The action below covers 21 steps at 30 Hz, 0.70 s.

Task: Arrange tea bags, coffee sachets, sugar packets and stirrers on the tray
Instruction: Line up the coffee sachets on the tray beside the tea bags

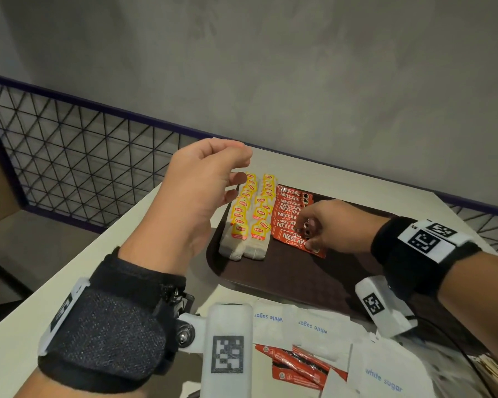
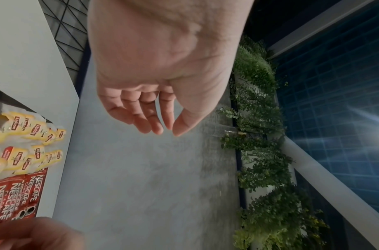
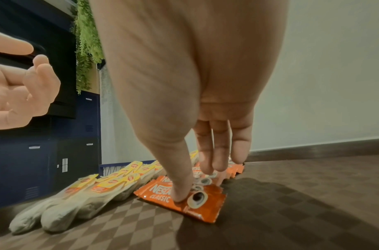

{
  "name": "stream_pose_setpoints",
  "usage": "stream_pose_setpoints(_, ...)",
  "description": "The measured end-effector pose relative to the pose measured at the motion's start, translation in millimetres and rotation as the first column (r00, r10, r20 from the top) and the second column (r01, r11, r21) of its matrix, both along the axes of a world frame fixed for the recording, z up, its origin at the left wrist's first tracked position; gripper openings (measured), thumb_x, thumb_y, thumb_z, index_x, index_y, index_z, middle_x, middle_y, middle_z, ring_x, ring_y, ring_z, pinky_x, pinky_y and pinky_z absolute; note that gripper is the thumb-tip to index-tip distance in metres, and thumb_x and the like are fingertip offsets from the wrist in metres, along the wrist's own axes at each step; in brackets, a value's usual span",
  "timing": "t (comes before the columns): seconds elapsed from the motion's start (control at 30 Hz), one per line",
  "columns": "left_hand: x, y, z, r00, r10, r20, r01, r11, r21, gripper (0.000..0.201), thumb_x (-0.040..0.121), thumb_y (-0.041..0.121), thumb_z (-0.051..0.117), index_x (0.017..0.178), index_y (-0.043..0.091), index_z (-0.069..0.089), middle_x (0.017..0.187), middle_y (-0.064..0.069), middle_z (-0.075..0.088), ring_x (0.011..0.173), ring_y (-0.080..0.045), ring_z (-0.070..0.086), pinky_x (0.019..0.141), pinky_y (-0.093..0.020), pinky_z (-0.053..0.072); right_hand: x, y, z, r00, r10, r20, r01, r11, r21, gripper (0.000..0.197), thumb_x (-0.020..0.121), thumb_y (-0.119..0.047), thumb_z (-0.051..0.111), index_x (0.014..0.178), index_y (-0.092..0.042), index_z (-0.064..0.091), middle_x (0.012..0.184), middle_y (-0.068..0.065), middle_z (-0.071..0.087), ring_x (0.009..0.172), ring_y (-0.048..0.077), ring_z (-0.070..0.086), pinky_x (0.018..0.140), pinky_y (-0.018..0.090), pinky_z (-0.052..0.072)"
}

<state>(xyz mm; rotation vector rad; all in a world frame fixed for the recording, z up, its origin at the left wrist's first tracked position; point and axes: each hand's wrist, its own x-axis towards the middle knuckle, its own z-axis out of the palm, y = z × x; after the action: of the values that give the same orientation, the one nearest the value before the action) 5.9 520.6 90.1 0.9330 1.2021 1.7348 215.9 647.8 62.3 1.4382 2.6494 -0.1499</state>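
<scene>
While the right hand [image 1: 325, 225] rests fingertips on the nearest of the coffee sachets [image 1: 292, 216], probably to square the row, the left hand [image 1: 202, 191] hangs empty over the tea bags [image 1: 249, 216] on the tray [image 1: 299, 277]; sugar packets [image 1: 314, 326] wait on the tabletop [image 1: 69, 282]

From the left wrist, its fingers [image 2: 141, 116] are loosely curled, holding nothing

From the right wrist, the thumb [image 3: 179, 186] presses the front sachet [image 3: 184, 197] flat, fingers straight
</scene>
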Motion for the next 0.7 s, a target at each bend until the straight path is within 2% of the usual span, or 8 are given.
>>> stream_pose_setpoints(0.3, 5, 0, -1, 1.000, -0.006, -0.012, 0.005, 1.000, -0.013, 0.003, 0.093, 0.019, 0.072, 0.090, 0.021, 0.072, 0.090, 0.002, 0.075, 0.081, -0.014, 0.068, 0.069, -0.029, 0.050, 3, -2, -4, 0.997, 0.076, -0.003, -0.076, 0.997, 0.013, 0.018, 0.087, -0.031, 0.079, 0.098, -0.028, 0.066, 0.087, -0.015, 0.055, 0.080, 0.002, 0.053, 0.064, 0.018, 0.038)
stream_pose_setpoints(0.6, 5, 1, -2, 1.000, -0.015, -0.024, 0.015, 1.000, -0.011, 0.004, 0.093, 0.019, 0.072, 0.090, 0.022, 0.072, 0.091, 0.001, 0.074, 0.083, -0.015, 0.067, 0.069, -0.030, 0.050, -7, 3, -3, 0.993, 0.111, 0.031, -0.112, 0.993, 0.038, 0.016, 0.087, -0.027, 0.078, 0.101, -0.024, 0.071, 0.086, -0.013, 0.063, 0.080, 0.006, 0.060, 0.066, 0.018, 0.044)
stream_pose_setpoints(0.7, 4, 1, 0, 1.000, -0.019, -0.016, 0.019, 1.000, 0.005, 0.004, 0.092, 0.019, 0.071, 0.089, 0.021, 0.071, 0.088, 0.002, 0.074, 0.076, -0.013, 0.066, 0.066, -0.027, 0.049, -5, -3, 10, 0.994, 0.110, 0.001, -0.109, 0.990, 0.086, 0.012, 0.088, -0.030, 0.076, 0.097, -0.026, 0.070, 0.084, -0.013, 0.061, 0.078, 0.008, 0.058, 0.064, 0.022, 0.042)
